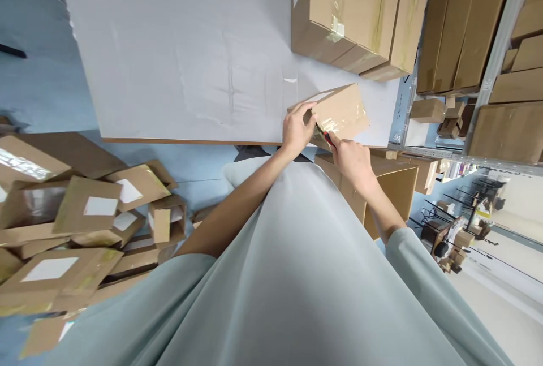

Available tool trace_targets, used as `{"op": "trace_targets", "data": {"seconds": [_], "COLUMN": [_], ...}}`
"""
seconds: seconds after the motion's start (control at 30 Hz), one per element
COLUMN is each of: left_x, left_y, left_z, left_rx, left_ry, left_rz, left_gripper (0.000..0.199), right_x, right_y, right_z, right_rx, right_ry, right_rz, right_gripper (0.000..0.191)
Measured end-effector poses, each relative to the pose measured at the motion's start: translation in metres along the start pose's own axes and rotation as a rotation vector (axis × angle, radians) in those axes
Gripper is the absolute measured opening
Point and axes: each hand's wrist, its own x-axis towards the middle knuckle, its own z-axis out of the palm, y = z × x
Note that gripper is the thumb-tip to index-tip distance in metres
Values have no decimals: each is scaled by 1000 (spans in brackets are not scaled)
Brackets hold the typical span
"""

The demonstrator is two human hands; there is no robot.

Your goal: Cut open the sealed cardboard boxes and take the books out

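A taped cardboard box (345,107) sits tilted near the right front edge of the white table (169,55). My left hand (298,130) grips the box at its left end, fingers over the upper edge and thumb near the seam. In my right hand (353,160) is a red and black utility knife (327,136), its tip at the box's near left edge, close to my left thumb. Shiny clear tape runs along the box's side. The blade itself is too small to make out.
Larger taped boxes (352,9) stand at the table's far right. An open carton (392,185) is below the table edge, by my right arm. Opened boxes (89,202) lie heaped on the floor at left. Shelving (487,66) with boxes rises on the right.
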Motion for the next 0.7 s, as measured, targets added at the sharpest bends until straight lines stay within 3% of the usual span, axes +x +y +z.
{"op": "trace_targets", "data": {"seconds": [0.27,0.43,0.6,0.7], "left_x": [-10,-3,0,4], "left_y": [0,-3,-2,-4], "left_z": [7,12,17,17], "left_rx": [-27,-22,-17,-37], "left_ry": [-39,-2,16,42], "left_rz": [-7,-48,-66,-100], "left_gripper": [34,37,42,49], "right_x": [-13,-1,-6,9], "right_y": [7,14,36,42], "right_z": [15,16,19,25], "right_rx": [22,65,73,134], "right_ry": [-6,50,1,15], "right_rz": [44,-45,-47,-114], "right_gripper": [58,58,58,57]}}
